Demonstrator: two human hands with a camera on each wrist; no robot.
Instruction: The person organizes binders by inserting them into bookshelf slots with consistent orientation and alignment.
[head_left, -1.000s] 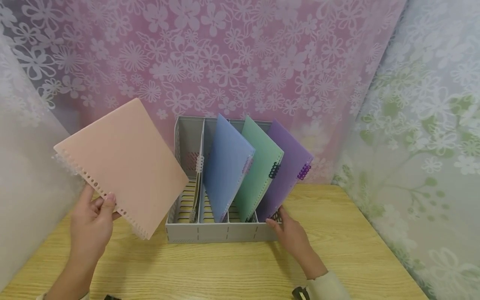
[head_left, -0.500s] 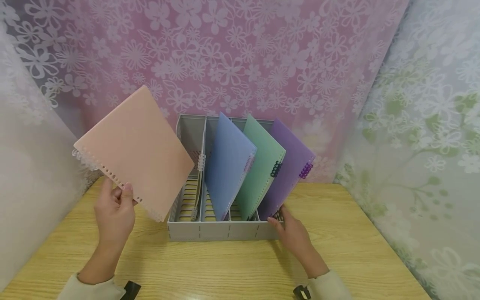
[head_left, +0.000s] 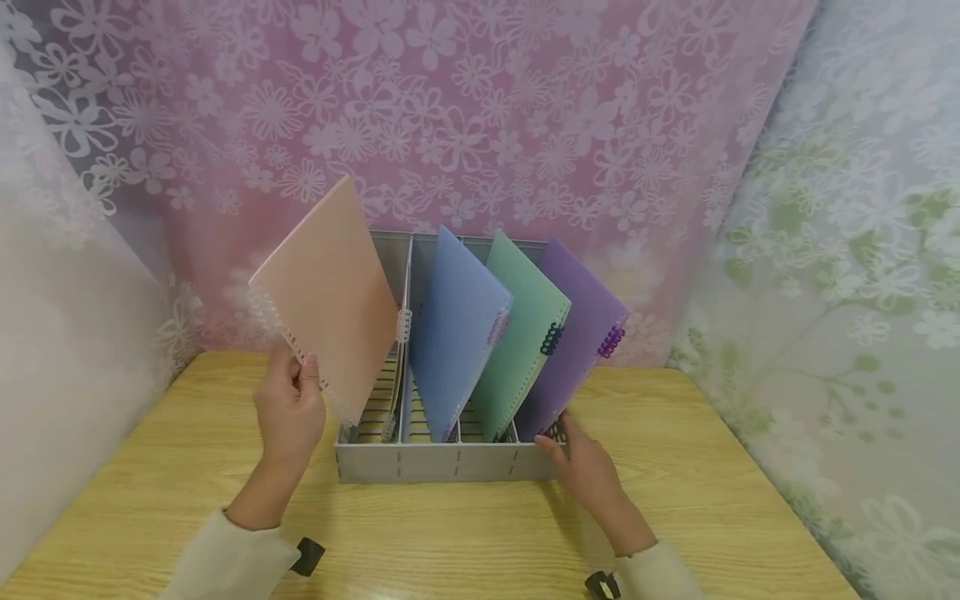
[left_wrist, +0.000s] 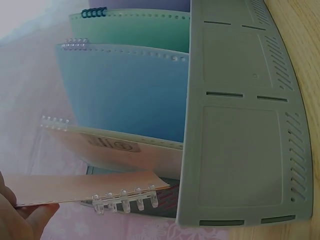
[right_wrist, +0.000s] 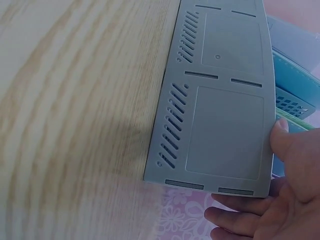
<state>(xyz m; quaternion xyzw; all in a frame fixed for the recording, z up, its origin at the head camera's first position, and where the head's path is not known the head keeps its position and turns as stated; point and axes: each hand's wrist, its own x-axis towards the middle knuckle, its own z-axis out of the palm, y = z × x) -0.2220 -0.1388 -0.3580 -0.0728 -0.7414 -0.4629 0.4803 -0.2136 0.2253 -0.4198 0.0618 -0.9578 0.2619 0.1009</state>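
Observation:
My left hand (head_left: pixel 292 408) pinches a peach loose-leaf notebook (head_left: pixel 333 283) by its punched edge, thumb in front. The notebook is tilted, its lower corner over the leftmost compartment of a grey file organizer (head_left: pixel 427 463). Clear binding rings (left_wrist: pixel 125 201) show along its edge in the left wrist view. My right hand (head_left: pixel 592 467) grips the organizer's right front corner, thumb at the front rim and fingers round the side. Blue (head_left: pixel 459 333), green (head_left: pixel 521 337) and purple (head_left: pixel 576 325) notebooks lean in the other compartments. Another pale notebook (left_wrist: pixel 125 150) with clear rings stands beside the divider in the leftmost compartment.
The organizer stands on a light wood-grain table (head_left: pixel 450 542). Behind it hangs a pink flowered curtain (head_left: pixel 480 125), with a pale flowered one (head_left: pixel 847 292) on the right. Black wrist straps (head_left: pixel 307 557) show at both sleeves.
My left hand has carried the peach notebook rightward to the organizer's left compartment, turning it more upright and edge-on. My right hand has stayed at the corner.

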